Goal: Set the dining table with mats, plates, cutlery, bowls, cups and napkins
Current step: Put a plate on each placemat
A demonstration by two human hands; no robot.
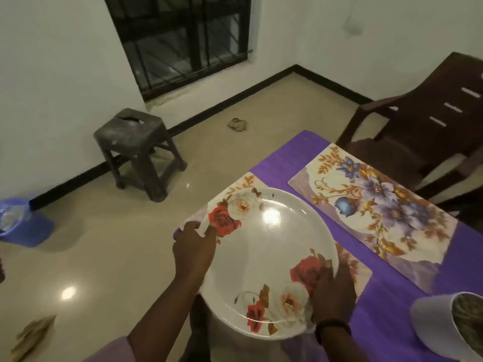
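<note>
Plate (264, 259), large, white with rose prints — we see it in the head view held over the near mat (245, 182), which lies at the left edge of the purple-covered desk (285, 158). Our left hand (194, 246) grips the plate's far-left rim, fingers (209, 232) curled over the edge. Our right hand (333, 291) holds the near-right rim, fingers spread across the printed roses. We cannot tell whether the plate rests on the mat or hangs just above it. A second mat (376, 202) with blue flowers lies beside the first. White cup (449, 322) sits at the desk's near right corner. Brown chair (423, 118) stands beyond the desk; a grey stool (138, 150) on the floor — near the wall.
</note>
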